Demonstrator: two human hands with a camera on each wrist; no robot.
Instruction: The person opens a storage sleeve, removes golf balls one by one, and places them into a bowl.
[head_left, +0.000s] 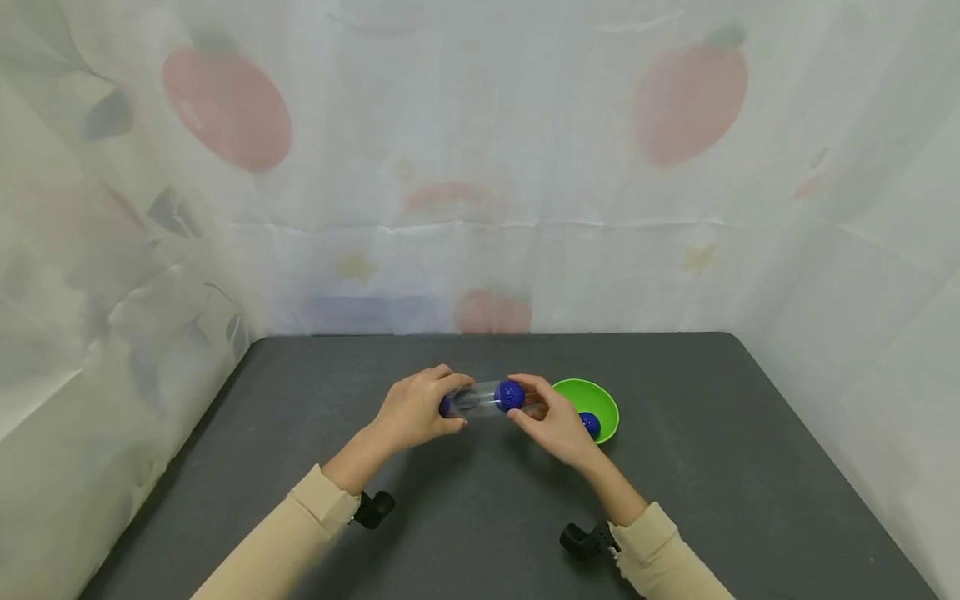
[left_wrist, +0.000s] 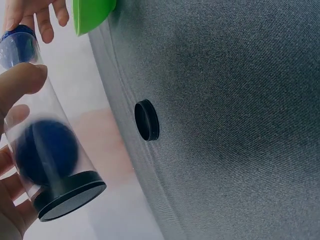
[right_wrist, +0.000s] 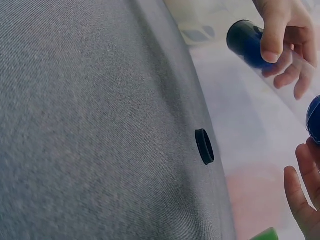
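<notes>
Looks like a staged recording booth rather than a lived-in room. Enclosed behind and to both sides of the dark grey counter (head_left: 480,517) by pale translucent sheeting (head_left: 480,167) printed with faded red fruit.

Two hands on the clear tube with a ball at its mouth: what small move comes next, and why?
Probably the right hand nudges the blue ball further into the clear tube, which the left hand holds level. One ball already sits by the capped end, and another waits in the green bowl.
</notes>
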